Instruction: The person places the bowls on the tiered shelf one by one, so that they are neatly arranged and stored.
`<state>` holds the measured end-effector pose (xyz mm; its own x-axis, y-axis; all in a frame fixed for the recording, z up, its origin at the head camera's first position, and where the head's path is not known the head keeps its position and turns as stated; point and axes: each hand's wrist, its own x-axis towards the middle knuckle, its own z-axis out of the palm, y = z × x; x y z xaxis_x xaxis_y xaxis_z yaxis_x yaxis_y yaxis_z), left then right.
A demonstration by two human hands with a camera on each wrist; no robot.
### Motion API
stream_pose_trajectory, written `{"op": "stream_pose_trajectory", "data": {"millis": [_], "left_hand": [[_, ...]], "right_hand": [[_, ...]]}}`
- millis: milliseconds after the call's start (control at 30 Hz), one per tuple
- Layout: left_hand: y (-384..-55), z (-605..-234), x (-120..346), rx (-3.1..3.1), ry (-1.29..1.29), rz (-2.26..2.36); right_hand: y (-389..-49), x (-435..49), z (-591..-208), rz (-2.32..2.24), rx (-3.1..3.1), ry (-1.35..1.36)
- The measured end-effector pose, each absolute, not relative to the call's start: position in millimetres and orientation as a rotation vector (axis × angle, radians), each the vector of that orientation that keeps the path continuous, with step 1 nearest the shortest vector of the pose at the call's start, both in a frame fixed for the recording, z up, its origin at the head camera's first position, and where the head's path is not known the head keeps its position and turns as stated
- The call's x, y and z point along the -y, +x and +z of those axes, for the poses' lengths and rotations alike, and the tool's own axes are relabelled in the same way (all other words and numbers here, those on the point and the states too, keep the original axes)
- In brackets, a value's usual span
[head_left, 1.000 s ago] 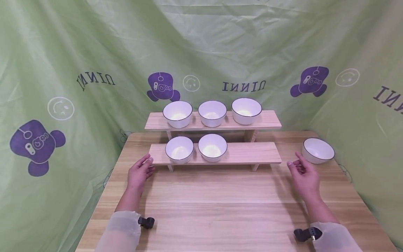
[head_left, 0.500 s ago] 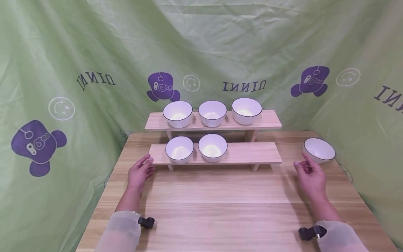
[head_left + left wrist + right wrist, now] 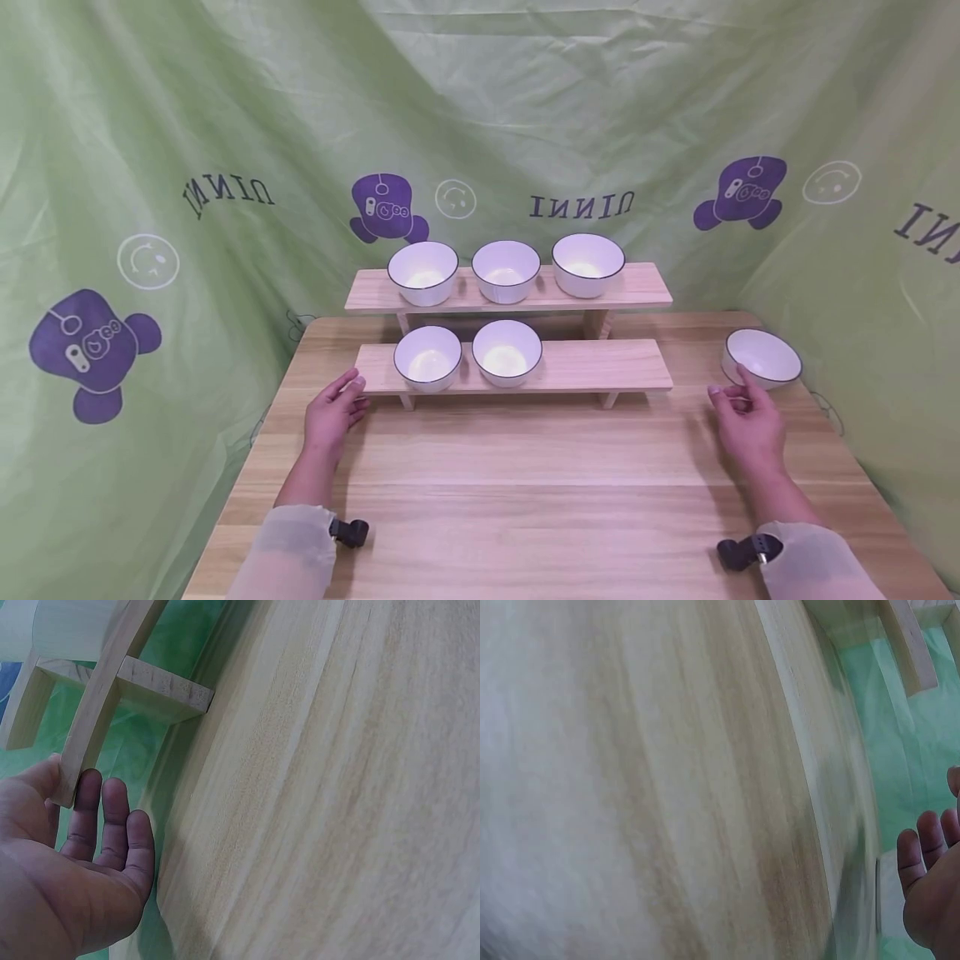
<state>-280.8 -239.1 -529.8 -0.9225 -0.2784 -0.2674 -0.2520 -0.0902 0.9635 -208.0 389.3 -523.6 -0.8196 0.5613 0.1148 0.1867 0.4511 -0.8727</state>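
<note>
My left hand [image 3: 330, 418] is at the left end of the lower shelf [image 3: 600, 365]; in the left wrist view its thumb and fingers [image 3: 88, 791] pinch the plank's end from both sides. At the right, my right hand [image 3: 752, 427] is just in front of a white dark-rimmed bowl [image 3: 765, 354], its index fingertip overlapping the bowl's near side. Its fingers are loosely bent and hold nothing. Two matching bowls, the left one [image 3: 427, 357] and the right one [image 3: 507, 352], stand on the left and middle of the lower shelf.
Behind is a higher wooden shelf [image 3: 645, 287] bearing three like bowls, the rightmost [image 3: 588, 265] near its right part. Both shelves stand on a wooden table [image 3: 525, 492]. Green printed cloth [image 3: 480, 100] hangs round the back and sides.
My right hand has moved rightward, away from the shelf's right end and in front of the lone bowl. The left hand stays at the lower shelf's end; the bowls stand as before.
</note>
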Motion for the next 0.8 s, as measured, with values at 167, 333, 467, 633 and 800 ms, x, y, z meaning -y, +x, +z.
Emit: {"op": "stream_pose_trajectory", "data": {"millis": [167,333,467,633,800], "left_hand": [[-280,-528,238,2.101,0.609,-2.219],[-280,-528,239,2.101,0.606,-2.215],[-278,-524,237,2.112,0.615,-2.222],[-276,-515,236,2.104,0.611,-2.274],[-281,-529,239,2.076,0.612,-2.254]], "right_hand": [[-210,-395,-523,1.295,2.361,-0.666],[-213,-399,-522,1.262,2.376,-0.679],[-214,-403,-520,1.267,2.371,-0.672],[-216,-407,-517,1.252,2.344,-0.663],[-219,-415,-518,1.236,2.356,-0.688]]}}
